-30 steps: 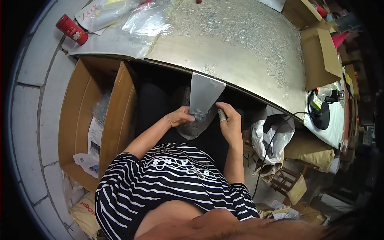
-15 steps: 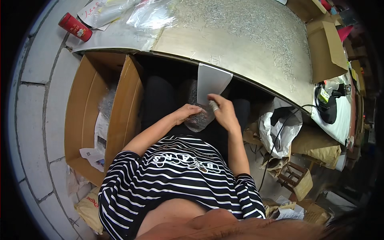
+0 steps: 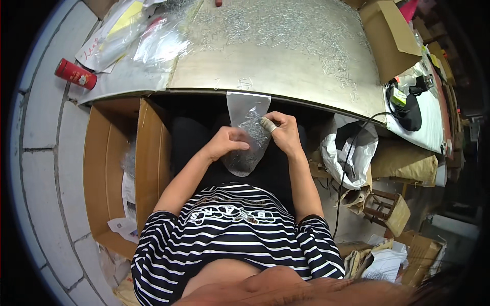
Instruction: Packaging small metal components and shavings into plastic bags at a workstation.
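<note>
A clear plastic bag [image 3: 248, 104] hangs at the table's front edge and reaches down over my lap. Thin silvery metal pieces [image 3: 253, 125] show within its outline, and a darker mass of them lies near its rounded bottom. My left hand [image 3: 226, 143] is at the bag's left side, fingers slightly blurred, with a gap between thumb and fingers. At the right edge of the bag, my right hand [image 3: 283, 131] has its fingertips pinched together; what lies between them is too small to make out. A pale wrap covers one of its digits.
Many loose metal pieces [image 3: 286, 30] lie scattered over the metal tabletop [image 3: 204, 69]. An open cardboard box [image 3: 153, 148] stands at my left, a red canister [image 3: 75, 74] beyond it. At my right are a white plastic sack [image 3: 339, 163], a black cable [image 3: 352, 148] and a wooden stool [image 3: 385, 206].
My view has shifted, so the table sits lower in the picture. The left hand has drawn back from the bag's middle and its fingers have parted. Metal pieces now show higher in the bag.
</note>
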A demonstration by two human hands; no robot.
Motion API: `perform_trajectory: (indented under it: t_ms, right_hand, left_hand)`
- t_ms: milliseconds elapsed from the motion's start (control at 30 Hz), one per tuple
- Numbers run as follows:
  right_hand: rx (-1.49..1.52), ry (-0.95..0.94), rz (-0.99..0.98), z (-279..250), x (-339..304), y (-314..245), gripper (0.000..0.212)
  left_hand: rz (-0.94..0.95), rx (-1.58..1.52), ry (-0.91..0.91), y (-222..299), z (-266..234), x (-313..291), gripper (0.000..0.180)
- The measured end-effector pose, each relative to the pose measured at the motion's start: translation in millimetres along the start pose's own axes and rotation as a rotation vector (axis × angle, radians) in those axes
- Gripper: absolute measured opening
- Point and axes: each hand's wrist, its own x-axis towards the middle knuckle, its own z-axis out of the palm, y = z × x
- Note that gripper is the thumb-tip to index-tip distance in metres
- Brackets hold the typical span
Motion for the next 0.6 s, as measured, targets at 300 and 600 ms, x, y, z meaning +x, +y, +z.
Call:
perform_trajectory:
  t_ms: [300,600]
  right_hand:
    - [0.133,0.342,-0.133,-7,16,-6,0.005]
    - [0.193,0.700,-0.319,-142,42,-39,0.014]
  left_hand:
    - [0.028,0.121,0.221,46,26,-13,0.013]
    - [0.031,0.173,0.419,0,4,-43,0.019]
